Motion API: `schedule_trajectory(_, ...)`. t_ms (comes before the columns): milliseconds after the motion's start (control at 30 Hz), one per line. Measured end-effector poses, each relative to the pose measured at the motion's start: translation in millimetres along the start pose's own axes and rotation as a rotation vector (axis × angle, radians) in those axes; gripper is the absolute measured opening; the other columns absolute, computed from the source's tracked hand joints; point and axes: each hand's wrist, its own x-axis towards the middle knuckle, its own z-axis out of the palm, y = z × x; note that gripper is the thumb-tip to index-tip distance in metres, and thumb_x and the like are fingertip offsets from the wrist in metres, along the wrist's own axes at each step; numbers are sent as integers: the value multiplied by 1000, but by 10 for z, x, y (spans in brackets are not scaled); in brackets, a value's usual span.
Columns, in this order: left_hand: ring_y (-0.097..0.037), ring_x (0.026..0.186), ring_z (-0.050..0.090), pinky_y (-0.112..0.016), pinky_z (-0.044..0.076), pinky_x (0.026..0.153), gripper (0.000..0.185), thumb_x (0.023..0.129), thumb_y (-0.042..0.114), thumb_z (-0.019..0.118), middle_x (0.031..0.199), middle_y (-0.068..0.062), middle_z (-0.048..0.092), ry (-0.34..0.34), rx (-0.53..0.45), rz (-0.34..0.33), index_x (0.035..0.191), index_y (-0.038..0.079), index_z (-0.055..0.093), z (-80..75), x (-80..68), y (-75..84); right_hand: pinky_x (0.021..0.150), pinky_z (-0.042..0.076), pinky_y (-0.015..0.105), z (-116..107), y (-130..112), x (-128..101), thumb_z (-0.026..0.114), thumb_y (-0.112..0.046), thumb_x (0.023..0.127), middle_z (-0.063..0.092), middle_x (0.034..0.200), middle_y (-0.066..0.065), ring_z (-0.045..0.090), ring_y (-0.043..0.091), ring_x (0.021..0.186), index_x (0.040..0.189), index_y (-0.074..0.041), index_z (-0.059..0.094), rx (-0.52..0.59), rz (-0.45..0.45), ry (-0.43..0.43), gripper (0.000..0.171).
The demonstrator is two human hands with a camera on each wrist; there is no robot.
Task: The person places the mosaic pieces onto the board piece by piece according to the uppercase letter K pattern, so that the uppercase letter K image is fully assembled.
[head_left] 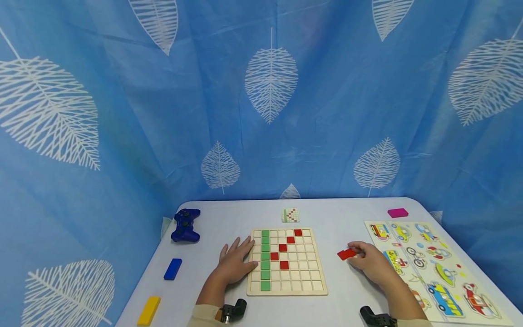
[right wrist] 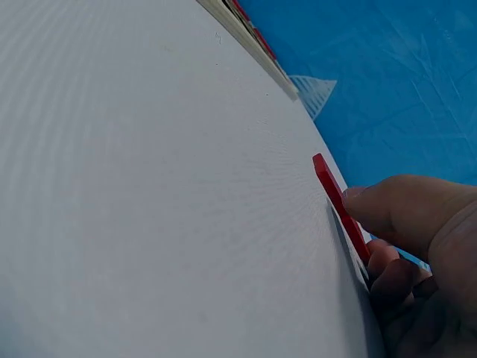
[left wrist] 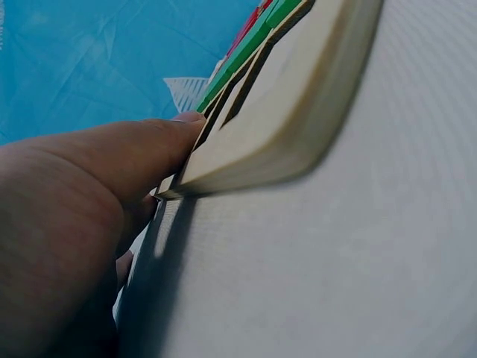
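Note:
A wooden grid board (head_left: 296, 286) lies on the table, with a column of green tiles (head_left: 265, 257) near its left side. Several red tiles (head_left: 283, 247) run diagonally toward its upper right, and one more sits below that line. My left hand (head_left: 235, 262) rests at the board's left edge, fingers spread and thumb over the rim; the left wrist view shows the thumb touching the frame (left wrist: 298, 127). To the right of the board, my right hand (head_left: 372, 262) pinches a red piece (head_left: 345, 254) between thumb and fingers. In the right wrist view this red piece (right wrist: 339, 201) is tilted, close to the tabletop.
Behind the board lies a small pattern card (head_left: 290, 215). At left are a blue game controller (head_left: 185, 225), a blue block (head_left: 173, 269) and a yellow block (head_left: 149, 311). On the right lie a vehicle puzzle board (head_left: 439, 272) and a magenta block (head_left: 397, 213).

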Motion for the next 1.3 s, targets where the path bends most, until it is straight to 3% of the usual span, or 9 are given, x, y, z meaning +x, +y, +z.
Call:
schedule_trajectory(167,-36,162,15,-66,-1,127,75,94,41,75,171,1,35,5,-7,-7,160,22,45,4,-3,11,77,44,32,12,-25,11,80,-16,90,63,112,9,53,24,98,139,-4,63,-25,2,7,53)
schedule_trajectory(367,-37,162,16,-67,-1,127,75,93,40,76,170,-1,36,14,-4,-4,160,21,46,-8,6,29,79,45,34,20,-45,19,79,-14,91,61,105,7,53,25,100,135,-7,67,-43,43,5,46)
schedule_trajectory(733,-36,162,15,-66,-1,127,75,94,41,75,171,0,35,12,15,-10,160,22,46,5,15,17,80,48,36,13,-55,44,81,-17,91,62,105,8,54,26,100,123,-7,71,-41,62,-2,36)
schedule_trajectory(1000,-36,162,15,-67,0,127,75,94,41,75,170,0,36,18,13,-1,160,21,46,1,19,17,79,47,34,21,-27,71,80,-24,91,64,102,6,55,24,96,115,-8,72,-89,26,25,30)
schedule_trajectory(1300,-35,162,16,-67,0,127,76,93,44,76,170,2,35,8,14,-18,160,23,46,17,18,4,76,48,32,36,-55,-9,81,-30,91,68,103,5,57,22,93,115,-11,71,-27,-5,31,32)
